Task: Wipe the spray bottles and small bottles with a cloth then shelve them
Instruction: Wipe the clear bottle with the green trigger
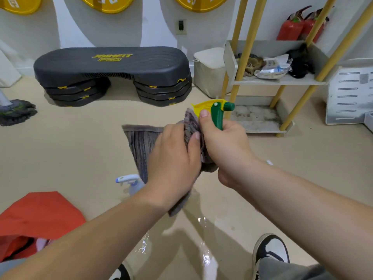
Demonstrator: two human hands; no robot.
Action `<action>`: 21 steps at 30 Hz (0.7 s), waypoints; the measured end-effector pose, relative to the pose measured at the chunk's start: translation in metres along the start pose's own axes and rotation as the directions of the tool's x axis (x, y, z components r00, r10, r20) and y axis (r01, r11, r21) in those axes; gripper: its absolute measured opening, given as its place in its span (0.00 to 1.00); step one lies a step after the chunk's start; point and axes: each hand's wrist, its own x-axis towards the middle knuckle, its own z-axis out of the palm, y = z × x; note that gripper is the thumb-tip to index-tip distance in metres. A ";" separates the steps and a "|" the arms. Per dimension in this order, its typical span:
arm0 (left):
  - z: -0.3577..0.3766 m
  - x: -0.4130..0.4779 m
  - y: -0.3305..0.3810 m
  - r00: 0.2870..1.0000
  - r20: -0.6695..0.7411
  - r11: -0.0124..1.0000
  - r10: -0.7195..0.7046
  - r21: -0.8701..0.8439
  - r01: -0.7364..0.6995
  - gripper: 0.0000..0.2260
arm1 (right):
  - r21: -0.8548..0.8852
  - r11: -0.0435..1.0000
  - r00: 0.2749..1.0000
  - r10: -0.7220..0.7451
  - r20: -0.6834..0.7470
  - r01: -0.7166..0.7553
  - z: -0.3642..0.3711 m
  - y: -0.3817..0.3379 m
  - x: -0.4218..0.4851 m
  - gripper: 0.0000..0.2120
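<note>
My right hand [224, 144] grips the neck of a spray bottle whose green and yellow trigger head [217, 110] sticks up above my fingers; the bottle's body is hidden. My left hand [173, 158] holds a grey striped cloth [141, 144] wrapped against that bottle, thumb on the fabric. A second spray bottle with a white and blue head [130, 181] stands on the floor just below my left wrist. The shelf unit [282, 80] with yellow poles stands to the right, behind my hands.
A black stepper platform [113, 73] lies at the back. A mop head [17, 112] is at the left, an orange bag [38, 215] at the lower left. The shelf holds rags and packets. A wet patch [203, 249] shines on the floor near my shoes.
</note>
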 end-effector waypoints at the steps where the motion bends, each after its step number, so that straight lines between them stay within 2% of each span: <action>1: -0.005 0.006 -0.003 0.999 0.038 1.000 -0.005 -0.018 0.006 0.14 | -0.006 1.000 1.000 0.005 0.018 -0.004 0.001 -0.001 -0.001 0.20; 3: -0.016 0.021 -0.010 0.982 0.173 0.965 -0.071 -0.236 0.111 0.15 | -0.016 1.000 0.999 0.002 0.046 -0.001 -0.001 -0.009 -0.002 0.20; 4: -0.020 0.026 -0.015 0.957 0.271 0.903 -0.105 -0.377 0.206 0.16 | -0.015 1.000 0.998 -0.009 0.057 0.009 -0.002 -0.012 -0.002 0.20; 6: -0.025 0.030 -0.022 0.858 0.475 0.703 -0.196 -0.542 0.460 0.18 | -0.015 1.000 0.997 -0.010 0.070 0.011 -0.006 -0.017 0.001 0.18; 8: -0.030 0.031 -0.022 0.714 0.650 0.441 -0.262 -0.577 0.687 0.21 | -0.020 1.000 0.996 0.012 0.090 -0.010 -0.010 -0.020 0.001 0.20; 9: -0.031 0.029 -0.019 0.657 0.690 0.357 -0.303 -0.557 0.750 0.21 | -0.021 1.000 0.994 0.020 0.106 -0.018 -0.011 -0.021 0.002 0.21; 10: -0.028 0.029 -0.019 0.654 0.665 0.367 -0.360 -0.544 0.755 0.22 | -0.018 1.000 0.992 0.021 0.122 -0.019 -0.013 -0.022 0.002 0.21; 11: -0.026 0.026 -0.016 0.714 0.582 0.483 -0.389 -0.531 0.696 0.21 | -0.009 1.000 0.990 0.018 0.138 -0.016 -0.015 -0.022 0.002 0.20; 12: -0.022 0.023 -0.014 0.816 0.461 0.671 -0.350 -0.485 0.561 0.21 | -0.006 1.000 0.989 0.011 0.149 -0.010 -0.015 -0.022 0.002 0.18; 13: -0.019 0.018 -0.011 0.913 0.326 0.831 -0.244 -0.415 0.371 0.19 | -0.012 1.000 0.989 -0.002 0.147 0.004 -0.015 -0.021 0.001 0.16; 14: -0.016 0.013 -0.010 0.968 0.227 0.925 -0.106 -0.336 0.180 0.17 | -0.023 1.000 0.990 -0.017 0.137 0.020 -0.014 -0.020 0.001 0.16; 15: -0.016 0.009 -0.011 0.981 0.195 0.956 -0.019 -0.284 0.075 0.16 | -0.033 0.999 0.991 -0.031 0.131 0.036 -0.013 -0.018 0.002 0.18; 16: -0.016 0.008 -0.014 0.980 0.197 0.965 0.022 -0.259 0.030 0.16 | -0.037 0.999 0.991 -0.034 0.129 0.039 -0.011 -0.016 0.002 0.21; 17: -0.015 0.010 -0.020 0.976 0.215 0.969 0.011 -0.244 0.043 0.17 | -0.041 0.999 0.992 -0.028 0.123 0.033 -0.009 -0.014 0.002 0.23; 20: -0.012 0.018 -0.025 0.947 0.245 0.930 -0.207 -0.251 0.268 0.21 | -0.049 0.999 0.996 -0.013 0.094 0.018 -0.005 -0.009 0.001 0.22; 21: -0.010 0.016 -0.021 0.942 0.240 0.924 -0.233 -0.247 0.291 0.21 | -0.055 0.998 0.996 -0.022 0.085 0.027 -0.004 -0.008 0.000 0.22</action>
